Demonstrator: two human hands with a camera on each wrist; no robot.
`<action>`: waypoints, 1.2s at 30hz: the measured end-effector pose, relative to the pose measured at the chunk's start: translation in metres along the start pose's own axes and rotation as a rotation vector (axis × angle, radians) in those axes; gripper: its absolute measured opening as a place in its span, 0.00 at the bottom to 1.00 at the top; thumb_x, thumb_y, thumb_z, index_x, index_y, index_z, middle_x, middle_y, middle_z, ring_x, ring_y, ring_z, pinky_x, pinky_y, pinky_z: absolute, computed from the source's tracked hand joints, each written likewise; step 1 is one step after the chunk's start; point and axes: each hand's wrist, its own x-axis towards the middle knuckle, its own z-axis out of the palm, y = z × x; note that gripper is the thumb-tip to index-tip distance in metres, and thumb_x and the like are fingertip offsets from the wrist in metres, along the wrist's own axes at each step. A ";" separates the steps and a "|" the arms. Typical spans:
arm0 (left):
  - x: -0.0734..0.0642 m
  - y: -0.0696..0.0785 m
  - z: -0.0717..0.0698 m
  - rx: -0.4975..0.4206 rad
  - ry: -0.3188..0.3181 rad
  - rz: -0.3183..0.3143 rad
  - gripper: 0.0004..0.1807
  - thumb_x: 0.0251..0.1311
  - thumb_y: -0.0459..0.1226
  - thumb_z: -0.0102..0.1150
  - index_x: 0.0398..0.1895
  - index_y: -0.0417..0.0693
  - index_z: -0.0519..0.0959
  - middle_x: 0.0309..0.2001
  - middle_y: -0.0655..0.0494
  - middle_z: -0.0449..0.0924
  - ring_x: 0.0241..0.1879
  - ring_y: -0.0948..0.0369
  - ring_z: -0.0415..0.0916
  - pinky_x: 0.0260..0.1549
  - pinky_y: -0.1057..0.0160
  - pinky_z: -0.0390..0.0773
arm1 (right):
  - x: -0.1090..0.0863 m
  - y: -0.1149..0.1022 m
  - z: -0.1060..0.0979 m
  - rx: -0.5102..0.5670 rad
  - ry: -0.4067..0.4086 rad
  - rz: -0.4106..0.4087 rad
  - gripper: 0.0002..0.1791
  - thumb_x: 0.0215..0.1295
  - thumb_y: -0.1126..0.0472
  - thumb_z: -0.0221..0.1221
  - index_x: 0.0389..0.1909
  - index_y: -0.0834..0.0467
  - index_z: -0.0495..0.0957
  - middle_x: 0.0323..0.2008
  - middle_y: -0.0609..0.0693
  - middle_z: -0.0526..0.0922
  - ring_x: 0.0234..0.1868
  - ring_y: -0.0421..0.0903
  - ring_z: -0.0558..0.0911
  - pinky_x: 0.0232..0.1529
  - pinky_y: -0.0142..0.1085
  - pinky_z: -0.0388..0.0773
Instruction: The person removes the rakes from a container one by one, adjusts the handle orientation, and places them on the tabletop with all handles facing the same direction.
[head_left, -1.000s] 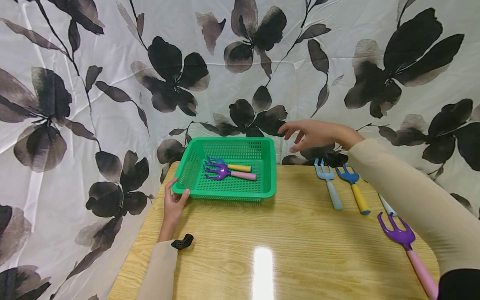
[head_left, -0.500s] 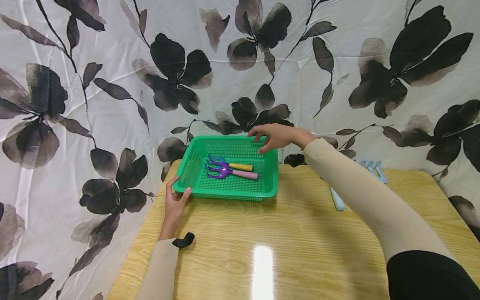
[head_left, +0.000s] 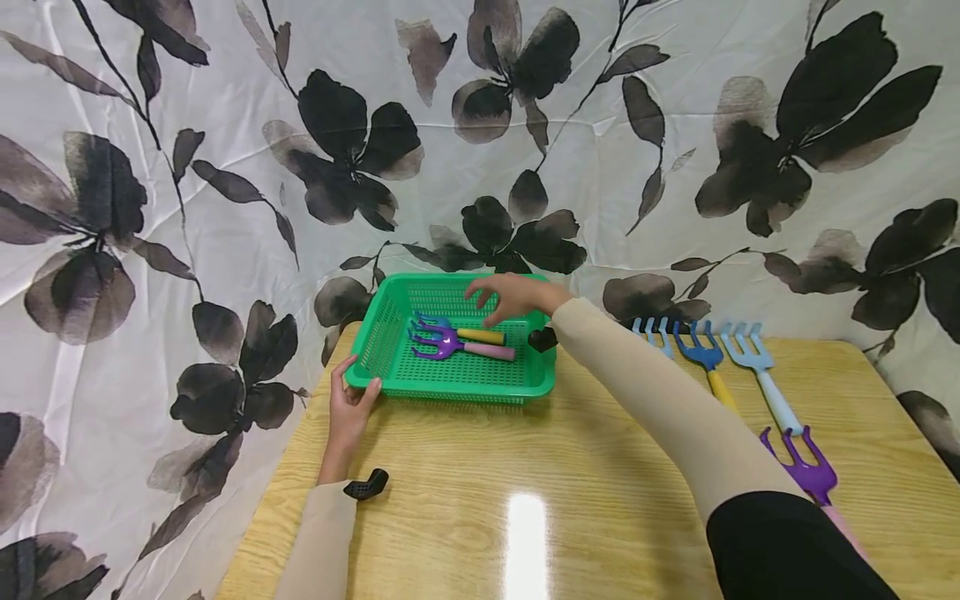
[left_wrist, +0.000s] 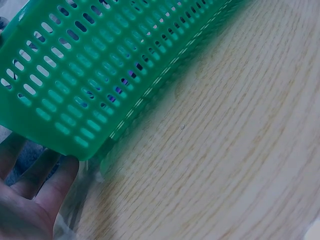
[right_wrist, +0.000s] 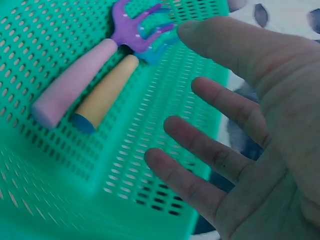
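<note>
My left hand (head_left: 351, 417) grips the near left corner of a green plastic basket (head_left: 450, 390), thumb on the front side and fingers along the left side. Inside the basket lie two toy hand forks: a purple one with a pink handle (head_left: 489, 351) and a blue one with a yellow handle (head_left: 482, 336). My right hand (head_left: 517, 296) hovers over the back right part of the basket with fingers spread and holding nothing. In the right wrist view, its thumb overlaps the tines of the purple hand fork (right_wrist: 131, 30), and the blue fork's yellow handle (right_wrist: 106, 94) lies alongside.
On the right of the wooden table (head_left: 450, 483) lie more hand forks: a light blue one (head_left: 765, 375), a blue and yellow one (head_left: 703, 357), a purple and pink one (head_left: 813, 477) and another light blue one (head_left: 654, 335), partly behind my right arm. A floral cloth (head_left: 360, 158) hangs behind.
My right hand has moved left, from beyond the basket's right side to above its inside. The left hand keeps its hold on the corner, and the basket stays put.
</note>
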 end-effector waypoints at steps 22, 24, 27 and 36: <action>-0.005 0.018 0.004 0.010 -0.005 -0.038 0.39 0.73 0.32 0.59 0.80 0.49 0.52 0.68 0.34 0.69 0.58 0.61 0.74 0.51 0.71 0.76 | 0.034 0.005 0.061 -0.028 -0.152 0.196 0.37 0.65 0.60 0.71 0.74 0.46 0.69 0.60 0.52 0.82 0.54 0.47 0.81 0.45 0.41 0.81; -0.008 0.025 0.006 0.011 -0.008 -0.034 0.38 0.72 0.33 0.60 0.80 0.47 0.52 0.67 0.33 0.69 0.59 0.59 0.74 0.51 0.70 0.76 | 0.035 0.005 0.064 -0.038 -0.159 0.208 0.37 0.64 0.62 0.72 0.73 0.45 0.70 0.59 0.52 0.81 0.53 0.48 0.80 0.41 0.41 0.82; -0.009 0.027 0.007 -0.001 -0.011 -0.026 0.38 0.72 0.33 0.60 0.79 0.47 0.53 0.67 0.32 0.69 0.59 0.58 0.74 0.51 0.70 0.77 | 0.039 0.005 0.067 -0.082 -0.173 0.234 0.33 0.68 0.63 0.68 0.72 0.43 0.71 0.54 0.51 0.81 0.46 0.48 0.81 0.31 0.38 0.82; -0.008 0.025 0.006 -0.027 -0.016 -0.015 0.38 0.72 0.31 0.60 0.79 0.46 0.53 0.68 0.33 0.68 0.58 0.60 0.75 0.51 0.70 0.78 | 0.047 0.011 0.074 -0.135 -0.191 0.266 0.22 0.71 0.58 0.64 0.64 0.42 0.75 0.45 0.50 0.81 0.26 0.49 0.83 0.22 0.38 0.80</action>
